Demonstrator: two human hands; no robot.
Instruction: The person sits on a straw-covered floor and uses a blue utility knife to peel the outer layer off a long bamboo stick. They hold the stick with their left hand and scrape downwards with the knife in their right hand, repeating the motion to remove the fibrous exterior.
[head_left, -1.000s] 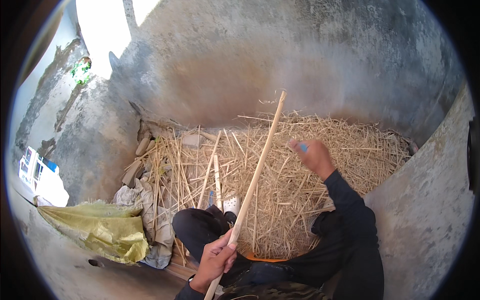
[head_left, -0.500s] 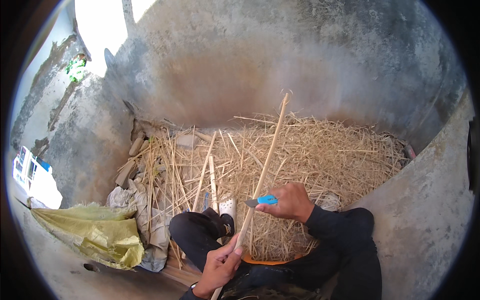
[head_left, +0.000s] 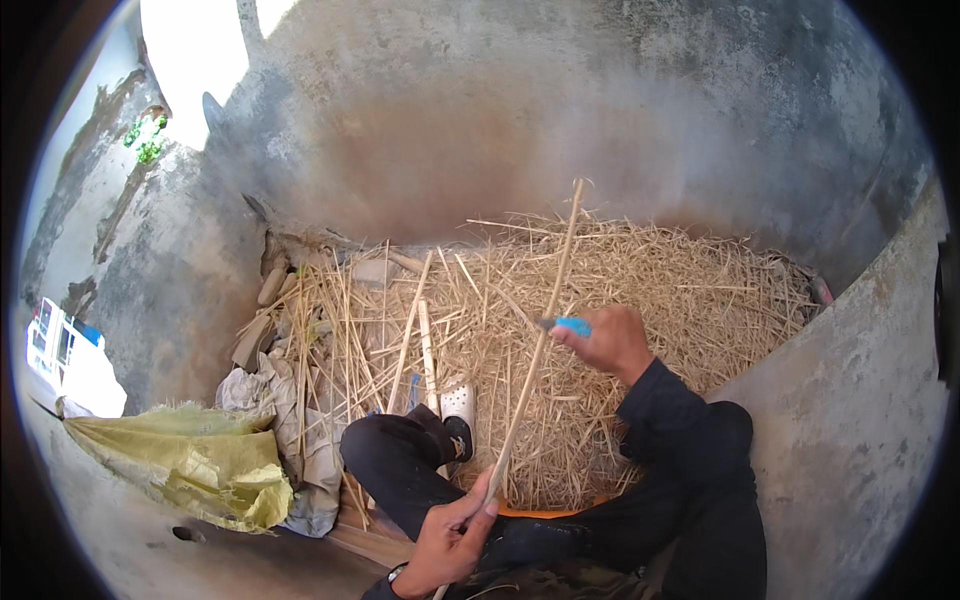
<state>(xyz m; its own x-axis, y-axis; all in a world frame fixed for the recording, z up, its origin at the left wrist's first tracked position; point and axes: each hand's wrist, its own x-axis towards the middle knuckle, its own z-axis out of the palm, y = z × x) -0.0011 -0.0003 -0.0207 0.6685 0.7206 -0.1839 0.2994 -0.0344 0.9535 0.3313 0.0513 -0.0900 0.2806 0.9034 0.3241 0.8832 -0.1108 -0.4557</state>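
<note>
A long, pale strip (head_left: 524,405), probably bamboo or wood, slants up and away from my lap. Near its lower end my left hand (head_left: 450,545) is closed round it, the thumb lying along it. My right hand (head_left: 612,340) grips a blue-handled knife (head_left: 573,326), and the blade meets the strip about halfway along. The blade is blurred. A thin curved sliver (head_left: 515,306) shows just left of the blade. Loose shavings (head_left: 680,310) lie heaped beneath and beyond both hands.
A concrete wall (head_left: 560,110) rises behind the heap, and another slopes at right. Long thin strips (head_left: 350,340) lie at left, near a yellow woven sack (head_left: 185,460) and a greyish sack (head_left: 312,480). My crossed legs and a white clog (head_left: 458,403) are close by.
My right hand and the knife have moved up and away along the strip, with a curved sliver now at the blade. My left hand keeps its hold, shifted slightly right.
</note>
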